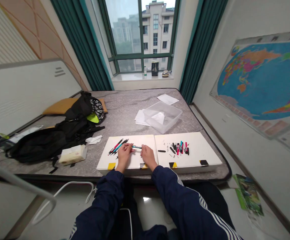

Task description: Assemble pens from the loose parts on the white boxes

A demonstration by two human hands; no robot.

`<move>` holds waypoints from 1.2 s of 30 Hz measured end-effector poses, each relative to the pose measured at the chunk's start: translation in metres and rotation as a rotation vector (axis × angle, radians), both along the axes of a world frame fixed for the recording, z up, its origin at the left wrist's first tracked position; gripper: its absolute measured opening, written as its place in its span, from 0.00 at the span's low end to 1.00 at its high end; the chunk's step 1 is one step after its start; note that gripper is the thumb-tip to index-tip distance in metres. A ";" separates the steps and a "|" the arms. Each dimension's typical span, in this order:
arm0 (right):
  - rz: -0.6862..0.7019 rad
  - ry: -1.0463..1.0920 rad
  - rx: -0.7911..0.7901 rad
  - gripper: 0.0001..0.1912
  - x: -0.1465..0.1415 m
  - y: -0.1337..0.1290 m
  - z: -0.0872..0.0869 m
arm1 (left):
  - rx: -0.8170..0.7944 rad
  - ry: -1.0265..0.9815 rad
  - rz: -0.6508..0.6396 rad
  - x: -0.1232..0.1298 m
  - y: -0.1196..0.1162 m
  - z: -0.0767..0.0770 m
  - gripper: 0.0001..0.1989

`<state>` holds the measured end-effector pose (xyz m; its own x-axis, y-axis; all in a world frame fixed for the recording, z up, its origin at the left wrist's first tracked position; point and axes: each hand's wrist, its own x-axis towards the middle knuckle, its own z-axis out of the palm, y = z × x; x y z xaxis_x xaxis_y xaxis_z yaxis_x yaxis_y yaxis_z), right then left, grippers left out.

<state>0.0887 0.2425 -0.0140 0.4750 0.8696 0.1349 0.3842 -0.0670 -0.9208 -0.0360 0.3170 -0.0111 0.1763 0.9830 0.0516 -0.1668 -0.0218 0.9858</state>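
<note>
Now the left hand (124,154) pinches one end of a teal pen (136,147) that lies sideways between both hands, over a white board (145,141). The right hand (148,156) curls just by the other end; it is hard to tell if it grips.

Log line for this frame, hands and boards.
left hand: grips teal pen | right hand: grips its other end | white board: loose pens | second white board: pens and small parts
</note>
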 end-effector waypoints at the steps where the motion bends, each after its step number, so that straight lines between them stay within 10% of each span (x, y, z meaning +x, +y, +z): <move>1: -0.002 0.011 0.005 0.26 0.001 0.000 -0.001 | 0.014 0.033 0.006 0.001 -0.001 0.000 0.19; 20: -0.060 0.180 0.037 0.28 0.006 -0.003 -0.003 | 0.242 0.346 -0.146 0.005 -0.007 0.004 0.17; 36: 0.076 0.300 0.052 0.19 0.007 -0.005 -0.005 | 0.161 0.421 -0.005 0.002 -0.004 -0.007 0.28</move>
